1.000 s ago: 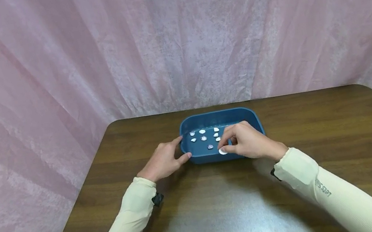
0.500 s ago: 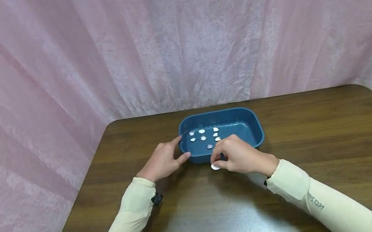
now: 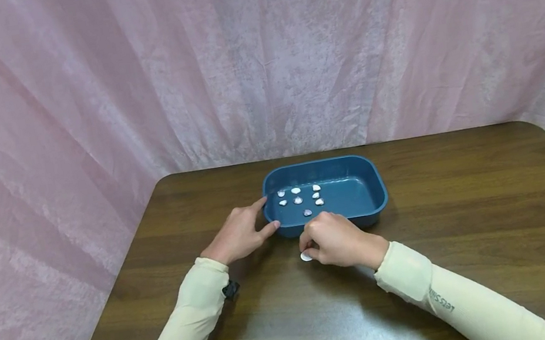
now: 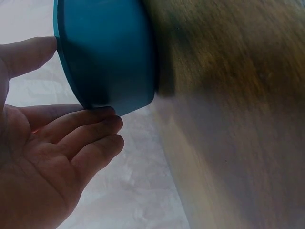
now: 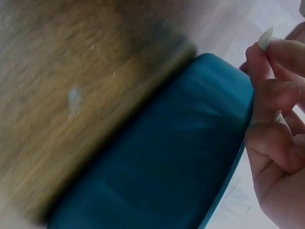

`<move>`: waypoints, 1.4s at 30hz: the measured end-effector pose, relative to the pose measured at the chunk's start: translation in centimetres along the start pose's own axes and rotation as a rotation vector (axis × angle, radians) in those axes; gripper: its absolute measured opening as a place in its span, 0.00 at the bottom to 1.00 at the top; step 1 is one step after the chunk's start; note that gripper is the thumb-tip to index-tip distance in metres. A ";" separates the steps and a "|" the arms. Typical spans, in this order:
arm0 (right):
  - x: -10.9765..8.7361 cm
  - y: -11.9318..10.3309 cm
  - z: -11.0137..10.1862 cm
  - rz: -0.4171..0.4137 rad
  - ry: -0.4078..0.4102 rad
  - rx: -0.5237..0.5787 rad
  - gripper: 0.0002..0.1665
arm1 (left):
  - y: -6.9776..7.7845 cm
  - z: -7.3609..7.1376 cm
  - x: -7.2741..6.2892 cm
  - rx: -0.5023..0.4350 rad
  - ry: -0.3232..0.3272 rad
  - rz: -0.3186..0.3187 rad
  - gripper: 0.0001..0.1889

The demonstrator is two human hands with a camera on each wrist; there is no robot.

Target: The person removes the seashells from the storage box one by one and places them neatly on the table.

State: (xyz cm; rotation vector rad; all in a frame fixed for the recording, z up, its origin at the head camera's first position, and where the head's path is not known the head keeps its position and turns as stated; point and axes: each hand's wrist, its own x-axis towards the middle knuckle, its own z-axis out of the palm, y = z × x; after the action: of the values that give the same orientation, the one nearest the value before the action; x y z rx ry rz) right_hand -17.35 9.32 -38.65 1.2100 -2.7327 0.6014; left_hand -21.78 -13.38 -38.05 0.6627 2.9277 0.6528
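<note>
A blue rectangular basin (image 3: 354, 196) stands near the back of the table, with several small shells (image 3: 297, 200) spread over the left part of its floor. At its left end is my left hand (image 3: 237, 235), thumb and index finger apart and touching the rim. The left wrist view shows the other fingers extended along the basin's outer wall (image 4: 107, 52). My right hand (image 3: 339, 239) pinches a white shell (image 3: 306, 256) between thumb and fingertips, just in front of the basin's near wall. In the right wrist view the shell's thin edge (image 5: 266, 39) sticks out past the fingertips.
The wooden table (image 3: 482, 208) reaches out on both sides of the basin and in front of it. A pink curtain (image 3: 286, 55) hangs behind the table's back edge. A small black device (image 3: 230, 289) sits at the left wrist.
My right hand has come out over the basin's near wall, moving left and toward me with the white shell pinched in it. The left hand has stayed at the rim.
</note>
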 end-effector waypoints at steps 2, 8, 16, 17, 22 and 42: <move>0.1 -0.1 0.3 0.006 -0.010 -0.011 0.04 | 0.0 0.0 0.1 0.003 0.004 0.006 0.37; 0.5 -0.2 1.2 0.015 -0.029 -0.032 0.08 | 0.0 0.0 0.0 -0.012 0.001 0.009 0.37; 0.9 -0.5 2.3 0.035 -0.035 -0.060 0.07 | 0.0 0.1 -0.2 -0.022 0.000 0.013 0.37; 1.0 -0.5 2.3 0.036 -0.032 -0.068 0.07 | 0.0 0.1 -0.3 -0.021 0.003 0.014 0.37; 1.2 -0.7 2.5 0.054 -0.061 -0.084 0.08 | 0.0 0.1 -0.3 -0.018 0.015 0.022 0.37; 1.8 -0.7 2.6 0.080 -0.132 -0.050 0.08 | -0.1 0.2 -0.2 -0.021 0.003 0.007 0.37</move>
State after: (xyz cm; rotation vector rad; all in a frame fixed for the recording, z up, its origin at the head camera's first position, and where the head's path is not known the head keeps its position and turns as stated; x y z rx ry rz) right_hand -17.90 6.59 -40.35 1.1737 -2.8984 0.4737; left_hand -21.59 -13.44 -38.25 0.6709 2.9182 0.6845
